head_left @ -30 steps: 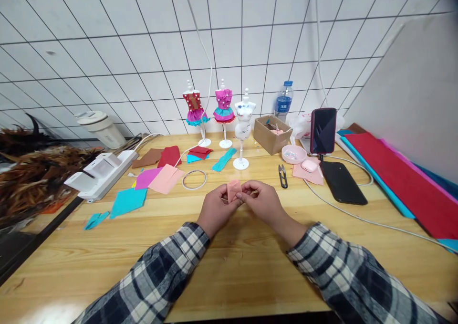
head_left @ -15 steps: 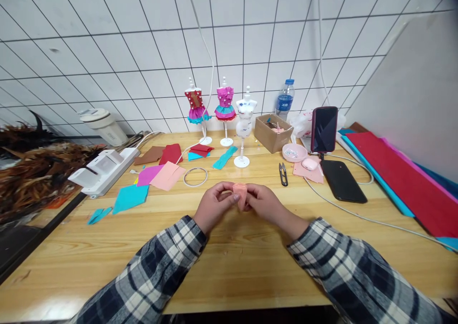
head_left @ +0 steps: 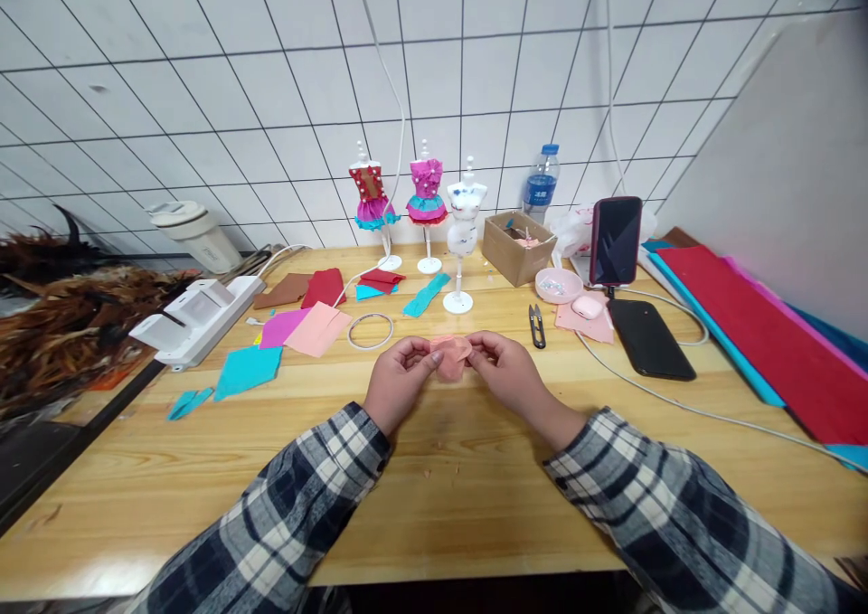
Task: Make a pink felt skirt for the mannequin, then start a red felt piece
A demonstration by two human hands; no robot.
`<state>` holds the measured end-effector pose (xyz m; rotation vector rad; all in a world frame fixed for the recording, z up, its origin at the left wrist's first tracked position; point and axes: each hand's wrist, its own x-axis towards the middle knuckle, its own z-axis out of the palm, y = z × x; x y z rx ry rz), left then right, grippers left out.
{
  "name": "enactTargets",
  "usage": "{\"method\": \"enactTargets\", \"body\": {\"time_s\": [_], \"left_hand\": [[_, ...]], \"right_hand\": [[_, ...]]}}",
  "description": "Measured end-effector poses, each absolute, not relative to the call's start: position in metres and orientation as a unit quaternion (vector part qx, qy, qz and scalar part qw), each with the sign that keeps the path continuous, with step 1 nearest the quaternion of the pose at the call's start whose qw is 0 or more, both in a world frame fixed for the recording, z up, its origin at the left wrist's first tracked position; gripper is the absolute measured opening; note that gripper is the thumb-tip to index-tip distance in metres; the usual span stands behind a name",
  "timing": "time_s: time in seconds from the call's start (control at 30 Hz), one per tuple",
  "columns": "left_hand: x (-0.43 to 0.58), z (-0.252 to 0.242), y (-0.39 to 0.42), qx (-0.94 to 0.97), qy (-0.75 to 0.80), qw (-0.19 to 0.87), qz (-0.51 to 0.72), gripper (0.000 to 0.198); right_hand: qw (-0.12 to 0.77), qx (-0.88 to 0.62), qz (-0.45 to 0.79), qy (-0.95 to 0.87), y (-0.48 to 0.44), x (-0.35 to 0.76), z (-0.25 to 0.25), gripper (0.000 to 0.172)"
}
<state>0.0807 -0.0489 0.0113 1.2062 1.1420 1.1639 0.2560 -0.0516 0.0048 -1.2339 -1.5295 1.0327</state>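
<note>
Between my two hands is a small piece of peach crepe paper, pulled out wide with folds along its top. My left hand pinches its left edge between thumb and fingers. At the right edge, my right hand pinches it the same way. Just beyond stands a bare white mini dress form with bluish marks. Two more dress forms behind it wear paper dresses: a red and purple one and a magenta and blue one.
Thread snips, a pink dish of beads, a cardboard box and phones are to the right. Coloured paper pieces, a metal ring and a power strip lie left. A white cable crosses the right side.
The peach paper has been spread from a narrow folded strip into a wider piece. My hands have moved slightly apart, both still pinching it.
</note>
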Motion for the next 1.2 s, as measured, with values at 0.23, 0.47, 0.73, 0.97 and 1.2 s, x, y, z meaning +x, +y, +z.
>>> {"method": "enactTargets", "body": {"time_s": [0.23, 0.47, 0.73, 0.97, 1.2], "left_hand": [[0.079, 0.008, -0.046, 0.483, 0.462, 0.565, 0.483, 0.037], [0.078, 0.008, -0.046, 0.47, 0.459, 0.582, 0.48, 0.04], [0.079, 0.01, -0.052, 0.437, 0.349, 0.683, 0.469, 0.068], [0.078, 0.015, -0.053, 0.514, 0.451, 0.575, 0.448, 0.056], [0.072, 0.014, -0.047, 0.479, 0.474, 0.585, 0.451, 0.041]], "right_hand": [[0.465, -0.467, 0.497, -0.565, -0.048, 0.26, 0.003, 0.024], [0.472, -0.461, 0.482, -0.576, -0.056, 0.256, 0.008, 0.059], [0.495, -0.486, 0.427, -0.581, -0.059, 0.256, 0.014, 0.028], [0.478, -0.498, 0.387, -0.611, -0.067, 0.258, 0.022, 0.037], [0.481, -0.5, 0.346, -0.632, -0.064, 0.268, 0.027, 0.035]]}}
